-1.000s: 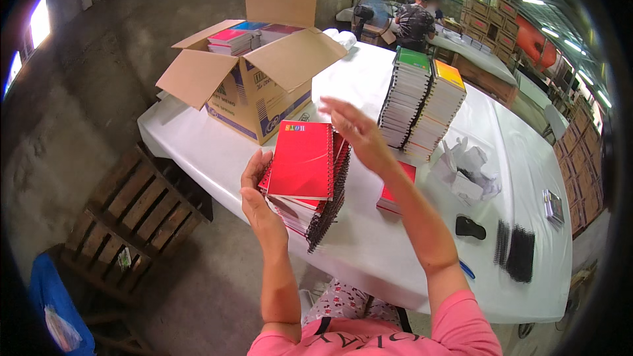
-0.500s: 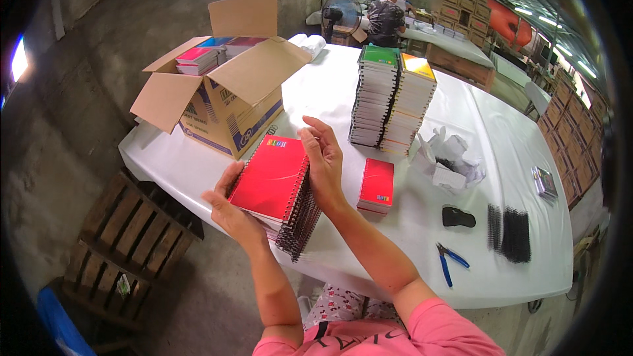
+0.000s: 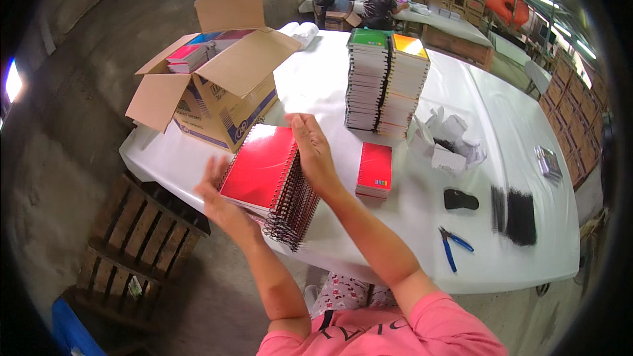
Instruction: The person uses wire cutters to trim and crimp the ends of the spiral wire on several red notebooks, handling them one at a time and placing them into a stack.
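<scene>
A stack of red spiral notebooks (image 3: pixel 259 166) lies at the table's near left edge, its black wire coils fanned out unevenly down the right side. My right hand (image 3: pixel 312 155) rests along that coil side, fingers stretched and nearly upright. On the opposite side my left hand (image 3: pixel 227 203) is spread and a little blurred, beside the stack's left edge; whether it touches is hard to tell. Neither hand grips anything. To the right of my right hand lies a smaller pile of red notepads (image 3: pixel 374 166) without coils.
An open cardboard box (image 3: pixel 224 102) holding notebooks stands at the left. Tall piles of green notebooks (image 3: pixel 366 79) and yellow notebooks (image 3: pixel 405 86) rise behind. Rightward lie crumpled white wrapping (image 3: pixel 455 142), a black object (image 3: pixel 460 199), blue-handled pliers (image 3: pixel 452 248) and black coils (image 3: pixel 521 217). People work farther back.
My left hand has loosened from the stack's side and spread. The right hand remains along the coils. The coloured print on the top cover's far end no longer shows, and the view has shifted slightly.
</scene>
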Motion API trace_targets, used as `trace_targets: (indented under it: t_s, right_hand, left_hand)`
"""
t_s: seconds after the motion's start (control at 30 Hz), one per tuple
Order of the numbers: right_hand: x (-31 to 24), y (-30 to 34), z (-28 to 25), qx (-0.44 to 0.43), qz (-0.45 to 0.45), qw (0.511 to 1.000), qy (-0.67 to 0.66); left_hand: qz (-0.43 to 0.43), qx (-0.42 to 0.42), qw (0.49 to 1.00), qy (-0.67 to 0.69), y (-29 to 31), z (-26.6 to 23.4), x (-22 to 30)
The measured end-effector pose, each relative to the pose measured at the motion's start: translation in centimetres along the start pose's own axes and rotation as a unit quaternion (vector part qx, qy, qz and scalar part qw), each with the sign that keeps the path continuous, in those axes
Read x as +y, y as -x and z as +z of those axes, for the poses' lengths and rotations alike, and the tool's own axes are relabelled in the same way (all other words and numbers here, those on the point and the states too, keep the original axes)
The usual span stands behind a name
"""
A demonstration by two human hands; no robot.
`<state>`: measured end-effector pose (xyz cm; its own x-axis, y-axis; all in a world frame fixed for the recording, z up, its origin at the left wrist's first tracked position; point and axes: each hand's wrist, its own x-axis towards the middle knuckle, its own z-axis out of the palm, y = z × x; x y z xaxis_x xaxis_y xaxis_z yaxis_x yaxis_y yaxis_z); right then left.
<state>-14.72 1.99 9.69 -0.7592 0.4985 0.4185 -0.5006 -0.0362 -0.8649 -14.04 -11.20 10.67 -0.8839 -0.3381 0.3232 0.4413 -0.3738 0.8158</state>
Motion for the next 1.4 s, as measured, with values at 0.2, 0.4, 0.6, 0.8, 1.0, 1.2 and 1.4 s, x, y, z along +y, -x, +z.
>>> trace_targets:
  t_s: [0.2, 0.4, 0.6, 0.8, 1.0, 1.2, 1.4]
  right_hand:
    - [3.3, 2.4, -19.3, 0.165, 0.083, 0.801, 0.570]
    - [4.1, 4.5, -25.4, 0.063, 0.287, 0.812, 0.504]
    - [-1.4, 7.6, -24.0, 0.087, 0.126, 0.901, 0.407]
    - [-6.6, 15.9, -20.6, -0.066, 0.135, 0.948, 0.280]
    - [-9.3, 18.1, -39.3, 0.263, 0.175, 0.537, 0.782]
    - [-8.2, 19.4, -48.1, 0.243, 0.227, 0.475, 0.815]
    - [-12.7, 17.8, -47.3, 0.225, 0.250, 0.499, 0.799]
  left_hand:
    - [0.371, 0.042, 0.927, 0.024, 4.5, -4.9, 6.8]
    - [0.364, -0.237, 0.851, 0.295, 14.2, -0.1, 4.8]
    - [-0.054, -0.371, 0.923, -0.088, 15.7, 4.2, -3.2]
    - [-0.241, -0.397, 0.885, -0.010, 15.3, 2.9, -8.7]
    - [0.258, -0.681, 0.524, -0.442, 15.9, 2.7, -2.6]
    - [0.260, -0.647, 0.553, -0.456, 18.4, 1.7, -4.5]
    - [0.294, -0.515, 0.661, -0.461, 21.0, 0.7, -5.6]
